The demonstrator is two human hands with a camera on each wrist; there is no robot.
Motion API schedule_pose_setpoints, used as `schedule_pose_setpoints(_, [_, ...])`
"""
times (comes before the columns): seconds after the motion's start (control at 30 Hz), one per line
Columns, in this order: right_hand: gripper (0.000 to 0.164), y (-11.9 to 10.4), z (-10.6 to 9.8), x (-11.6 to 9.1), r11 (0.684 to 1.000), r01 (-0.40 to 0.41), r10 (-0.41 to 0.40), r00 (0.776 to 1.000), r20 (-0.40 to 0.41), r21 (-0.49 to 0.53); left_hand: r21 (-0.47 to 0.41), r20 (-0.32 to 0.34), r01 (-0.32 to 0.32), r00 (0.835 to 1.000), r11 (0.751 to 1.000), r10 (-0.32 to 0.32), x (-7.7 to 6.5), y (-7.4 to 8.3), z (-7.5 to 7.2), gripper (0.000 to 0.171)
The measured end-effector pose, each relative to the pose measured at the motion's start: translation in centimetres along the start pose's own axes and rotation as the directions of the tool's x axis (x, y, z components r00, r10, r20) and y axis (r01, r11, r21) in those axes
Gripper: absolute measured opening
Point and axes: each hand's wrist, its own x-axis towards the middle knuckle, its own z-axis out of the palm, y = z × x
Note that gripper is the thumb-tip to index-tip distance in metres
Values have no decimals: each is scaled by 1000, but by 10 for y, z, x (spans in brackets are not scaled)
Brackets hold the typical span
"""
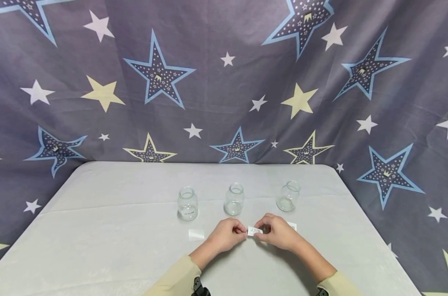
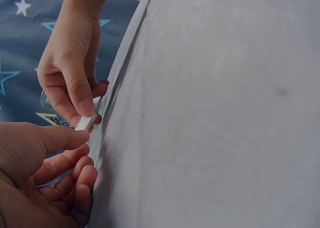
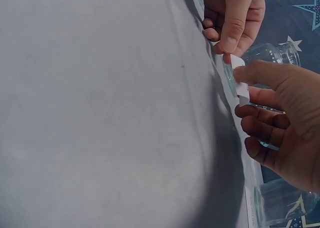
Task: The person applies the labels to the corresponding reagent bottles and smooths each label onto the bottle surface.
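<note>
A grey table (image 1: 98, 230) stands before a star-printed curtain (image 1: 209, 82). We note three glass jars (image 1: 234, 199) in a row just beyond the hands, nothing between. The left hand (image 1: 225, 235) and right hand (image 1: 277, 231) each pinch one end of a small white label (image 1: 254, 231) above the table's near middle; its writing is unreadable. Two more slips (image 1: 196, 234) lie nearby.

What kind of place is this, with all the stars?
Probably a home-made tabletop set, not a real kitchen or shop. A star-printed curtain hangs behind a table covered in a plain grey cloth, three empty glass jars stand in a row, and two hands pinch a small paper label.
</note>
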Motion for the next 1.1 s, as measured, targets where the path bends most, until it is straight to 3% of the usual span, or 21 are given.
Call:
schedule_pose_setpoints(0.53, [13, 0, 1, 1, 998, -20, 22, 999, -29, 65, -37, 8, -4, 1000, 999, 5, -4, 4, -7, 7])
schedule_pose_setpoints(0.7, [14, -3, 3, 2, 998, -25, 28, 998, -50, 62, -46, -21, -3, 1000, 999, 2, -5, 3, -7, 8])
schedule_pose_setpoints(0.9, [15, -7, 8, 4, 998, -25, 35, 985, -167, 61, -45, -78, 33, 996, 998, -36, -5, 3, -7, 8])
schedule_pose_setpoints(1.1, [13, -11, 12, 6, 995, 47, -18, 952, -305, 87, -22, -119, 47, 992, 999, -49, -6, 5, -9, 10])
